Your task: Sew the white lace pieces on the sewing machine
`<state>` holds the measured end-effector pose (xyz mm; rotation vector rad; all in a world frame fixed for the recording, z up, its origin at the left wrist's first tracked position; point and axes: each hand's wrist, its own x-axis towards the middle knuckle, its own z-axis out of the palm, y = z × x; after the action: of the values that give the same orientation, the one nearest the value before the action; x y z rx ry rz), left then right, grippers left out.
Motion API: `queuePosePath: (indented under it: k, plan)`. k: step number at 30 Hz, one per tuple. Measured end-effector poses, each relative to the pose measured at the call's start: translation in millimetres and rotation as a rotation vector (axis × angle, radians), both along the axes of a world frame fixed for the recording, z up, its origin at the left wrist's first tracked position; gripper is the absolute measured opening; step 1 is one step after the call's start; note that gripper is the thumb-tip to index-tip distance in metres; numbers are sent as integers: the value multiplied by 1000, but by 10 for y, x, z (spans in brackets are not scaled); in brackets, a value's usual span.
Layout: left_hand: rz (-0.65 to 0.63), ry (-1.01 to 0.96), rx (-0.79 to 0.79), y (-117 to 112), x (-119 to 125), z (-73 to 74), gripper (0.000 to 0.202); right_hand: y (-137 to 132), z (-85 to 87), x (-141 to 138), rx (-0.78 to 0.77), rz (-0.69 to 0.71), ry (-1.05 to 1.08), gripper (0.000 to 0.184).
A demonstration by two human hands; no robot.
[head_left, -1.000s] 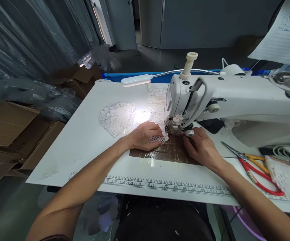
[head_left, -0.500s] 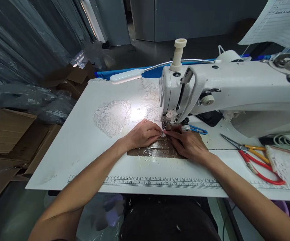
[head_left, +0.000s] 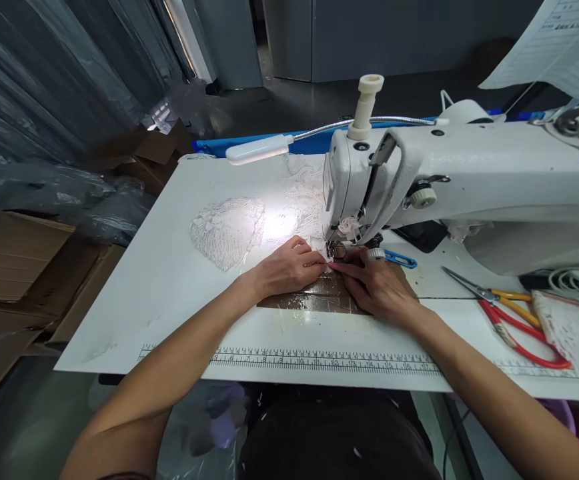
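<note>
My left hand (head_left: 289, 268) and my right hand (head_left: 377, 283) meet fingertip to fingertip just below the presser foot (head_left: 338, 251) of a white sewing machine (head_left: 449, 187). Both pinch a small white lace piece (head_left: 321, 252) flat against the brown plate (head_left: 314, 299) in front of the needle. Most of that lace is hidden under my fingers. A metal thimble ring (head_left: 375, 253) sits on my right hand. Blue snips (head_left: 399, 259) lie just right of it.
A larger lace piece (head_left: 227, 230) lies lit on the white table (head_left: 169, 280) at the left, under a gooseneck lamp (head_left: 259, 149). Red and orange scissors (head_left: 509, 317) and more lace (head_left: 574, 340) lie at the right. A printed ruler (head_left: 319, 362) runs along the front edge. Cardboard boxes (head_left: 14, 267) stand left.
My right hand moved left from beside the foot to meet my left hand at the needle, uncovering the blue snips. The small lace piece went from under my left fingers toward the foot.
</note>
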<state>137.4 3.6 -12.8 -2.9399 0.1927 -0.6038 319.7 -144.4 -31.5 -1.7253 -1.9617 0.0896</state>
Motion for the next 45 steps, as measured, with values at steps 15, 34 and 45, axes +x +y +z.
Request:
queuePosePath:
  k: [15,34,45]
  plan:
    - [32,36,-94,-66,-16,56,23,-33,49,-12,23,52,-183,37]
    - [83,156,-129,-20,-46,134,27,23,95,-203,-38,-26,-310,34]
    - [141,182,-107,-7,-35,106,35,-42,133,-128,-103,-112,-83,35]
